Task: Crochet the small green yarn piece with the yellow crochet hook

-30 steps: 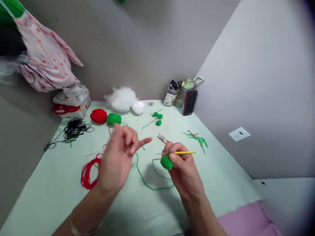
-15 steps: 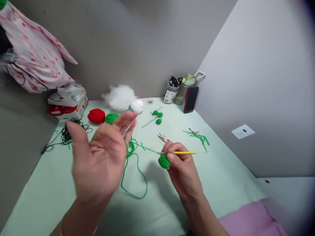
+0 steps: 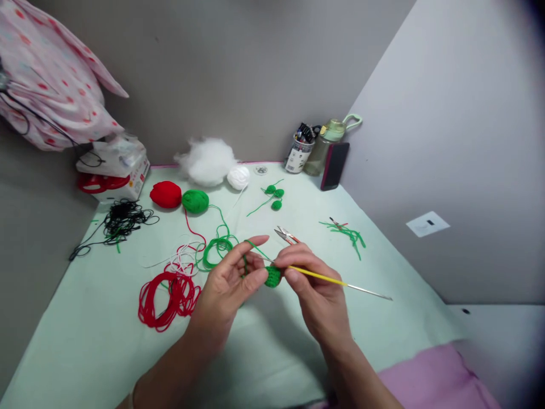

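A small green crocheted piece (image 3: 273,276) sits between my two hands above the pale green table (image 3: 85,341). My left hand (image 3: 232,284) pinches it from the left, with green yarn (image 3: 217,247) running over the raised forefinger. My right hand (image 3: 313,289) is closed on a yellow-handled crochet hook (image 3: 336,281), whose metal end points right. The hook's tip is at the green piece. The yarn trails back to a green ball (image 3: 195,201).
Red yarn coil (image 3: 164,298), black yarn tangle (image 3: 123,218), a red ball (image 3: 166,194), a white ball (image 3: 238,176) and white stuffing (image 3: 206,161) lie on the table. Snips (image 3: 286,234) lie just beyond my hands. A pen cup (image 3: 298,153), bottle (image 3: 326,145) and phone (image 3: 335,165) stand in the far corner.
My left hand, raised and open before, has come down and in to pinch the green piece. The hook has tilted, its metal end now pointing right and down.
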{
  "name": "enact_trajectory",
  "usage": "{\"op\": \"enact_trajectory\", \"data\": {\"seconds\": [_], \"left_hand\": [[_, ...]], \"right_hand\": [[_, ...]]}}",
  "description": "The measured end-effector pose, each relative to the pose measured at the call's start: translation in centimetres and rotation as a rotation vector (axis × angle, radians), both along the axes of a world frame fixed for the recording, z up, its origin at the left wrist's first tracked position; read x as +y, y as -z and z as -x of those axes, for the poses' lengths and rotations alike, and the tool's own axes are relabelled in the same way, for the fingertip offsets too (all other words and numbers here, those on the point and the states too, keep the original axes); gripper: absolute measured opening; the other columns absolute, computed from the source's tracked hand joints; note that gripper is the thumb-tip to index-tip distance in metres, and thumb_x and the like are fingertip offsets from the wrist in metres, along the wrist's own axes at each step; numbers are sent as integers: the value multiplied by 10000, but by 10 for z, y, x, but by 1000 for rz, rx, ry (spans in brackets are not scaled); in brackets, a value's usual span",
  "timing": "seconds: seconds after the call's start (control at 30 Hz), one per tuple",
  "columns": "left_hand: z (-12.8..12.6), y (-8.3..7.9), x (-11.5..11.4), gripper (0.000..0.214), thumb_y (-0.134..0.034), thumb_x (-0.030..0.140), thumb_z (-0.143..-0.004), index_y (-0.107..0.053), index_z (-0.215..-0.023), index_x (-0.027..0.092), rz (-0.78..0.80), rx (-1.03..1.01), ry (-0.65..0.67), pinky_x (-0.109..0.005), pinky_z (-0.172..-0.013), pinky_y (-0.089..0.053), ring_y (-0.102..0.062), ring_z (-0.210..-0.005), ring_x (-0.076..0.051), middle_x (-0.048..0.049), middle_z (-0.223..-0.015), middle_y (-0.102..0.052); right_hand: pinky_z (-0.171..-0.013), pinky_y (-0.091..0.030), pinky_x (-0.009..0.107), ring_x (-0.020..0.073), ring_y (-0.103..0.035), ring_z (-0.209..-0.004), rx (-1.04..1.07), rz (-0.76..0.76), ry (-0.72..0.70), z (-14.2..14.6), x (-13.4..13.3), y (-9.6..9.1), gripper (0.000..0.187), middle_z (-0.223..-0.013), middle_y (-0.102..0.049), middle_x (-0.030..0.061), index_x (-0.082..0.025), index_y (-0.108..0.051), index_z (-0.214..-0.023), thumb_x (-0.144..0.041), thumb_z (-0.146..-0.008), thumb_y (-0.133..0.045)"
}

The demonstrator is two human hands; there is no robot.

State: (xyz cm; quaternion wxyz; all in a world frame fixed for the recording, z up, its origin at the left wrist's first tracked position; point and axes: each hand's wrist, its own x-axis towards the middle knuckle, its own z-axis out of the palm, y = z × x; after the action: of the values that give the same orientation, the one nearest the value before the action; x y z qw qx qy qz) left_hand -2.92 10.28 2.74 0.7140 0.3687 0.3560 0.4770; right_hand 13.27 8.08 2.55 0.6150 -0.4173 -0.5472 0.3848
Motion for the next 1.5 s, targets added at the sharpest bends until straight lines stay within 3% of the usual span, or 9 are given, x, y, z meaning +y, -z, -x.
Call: {"op": "enact_trajectory", "data": {"seconds": [0.17,0.37,0.6,0.9,1.03,1.2,1.33,1.4,1.5], "left_hand": [[1,1,-2,612,-916,266,-802,-716,-1377,331,45,-104,100,-246,-662,-486,-598,-783,-132,6,-912,-685],[0,3,-2,562,-893,226,-821,-723,-1352,289,42,-85,145,-259,-698,-508,-624,-798,-140,-7,-898,-707],[3,3,-3,524,-852,230,-860,-719,-1364,281,39,-57,99,-219,-604,-455,-579,-784,-134,-18,-916,-657],[2,1,-6,428,-832,244,-877,-759,-1296,291,21,-33,41,-222,-570,-454,-496,-643,-85,3,-934,-610],[2,0,-8,451,-848,220,-839,-770,-1279,282,16,18,-10,-213,-547,-426,-484,-667,-100,-4,-933,-612],[-2,4,-12,419,-827,172,-859,-782,-1253,305,-44,156,-102,-216,-690,-460,-511,-714,-98,20,-897,-616],[-6,5,-13,546,-894,224,-810,-740,-1330,283,48,-12,-87,-193,-652,-446,-507,-684,-81,25,-894,-622],[-6,2,-10,590,-916,278,-795,-727,-1352,239,178,-148,27,-177,-551,-372,-397,-553,-42,57,-781,-571],[-1,-2,-5,494,-914,264,-802,-770,-1265,169,285,-244,114,-174,-536,-340,-193,-468,-8,118,-629,-440]], "right_hand": [[-766,-566,305,178,-698,-878,-80,-32,23,-5,-2,0,138,-939,-758,29,-320,-842,-1047,-285,-1008,-714],[-822,-587,306,186,-720,-950,-30,-56,15,1,-3,1,166,-982,-801,32,-341,-861,-1048,-241,-988,-743],[-712,-545,274,132,-656,-744,215,126,-2,-2,-2,12,92,-880,-765,6,-298,-855,-981,-359,-955,-790],[-629,-581,303,153,-696,-657,225,118,-51,-5,0,-1,245,-895,-804,49,-222,-768,-917,-413,-1032,-667],[-654,-604,303,152,-724,-677,100,63,-33,-7,-5,-6,223,-922,-799,43,-225,-752,-964,-350,-1073,-602],[-779,-620,346,194,-750,-837,-353,-133,3,-11,-13,-7,224,-945,-787,52,-252,-747,-1089,-189,-1078,-533],[-767,-621,353,234,-762,-932,-692,-319,71,-9,-16,1,277,-1067,-803,69,-317,-797,-1166,-151,-998,-652],[-769,-619,364,243,-757,-955,-680,-348,133,-7,-16,3,309,-1106,-795,62,-358,-820,-1154,-146,-966,-699],[-732,-609,363,217,-734,-855,-452,-272,181,-4,-14,3,275,-998,-788,55,-334,-819,-1132,-159,-1013,-644]]}}
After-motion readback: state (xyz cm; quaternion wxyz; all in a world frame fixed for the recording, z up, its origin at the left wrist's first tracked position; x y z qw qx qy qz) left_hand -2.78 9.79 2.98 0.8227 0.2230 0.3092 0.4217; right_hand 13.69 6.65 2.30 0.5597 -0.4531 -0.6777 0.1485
